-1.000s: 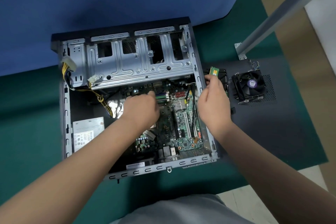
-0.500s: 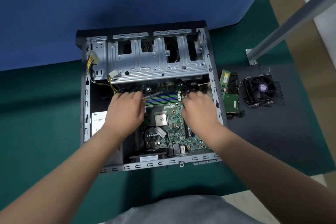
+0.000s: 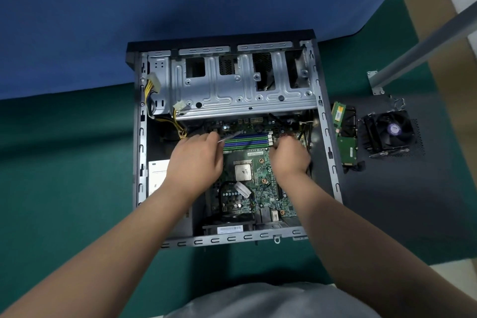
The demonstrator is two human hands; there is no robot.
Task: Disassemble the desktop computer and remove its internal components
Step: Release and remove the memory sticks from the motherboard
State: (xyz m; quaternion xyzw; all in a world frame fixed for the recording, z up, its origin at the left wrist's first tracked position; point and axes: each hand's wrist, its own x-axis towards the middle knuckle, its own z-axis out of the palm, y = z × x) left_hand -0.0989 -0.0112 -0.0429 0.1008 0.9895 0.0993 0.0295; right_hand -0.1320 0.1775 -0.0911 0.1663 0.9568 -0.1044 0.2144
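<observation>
Both hands reach into the open computer case (image 3: 329, 152), which lies flat on the green tabletop (image 3: 64, 175). The left hand (image 3: 195, 162) is loosely curled, its fingertips pinching the near end of a thin grey strip (image 3: 231, 136) that slants over the memory slots (image 3: 246, 140). The right hand (image 3: 290, 156) is curled at the slots' other end, fingers tucked under; whether it grips anything cannot be told. Between the hands lies the motherboard (image 3: 265, 188) with its bare processor (image 3: 243, 171). Right of the right hand, outside the case, lie a memory stick (image 3: 338, 111), a green circuit board (image 3: 349, 149) and a cooler fan (image 3: 388, 131).
</observation>
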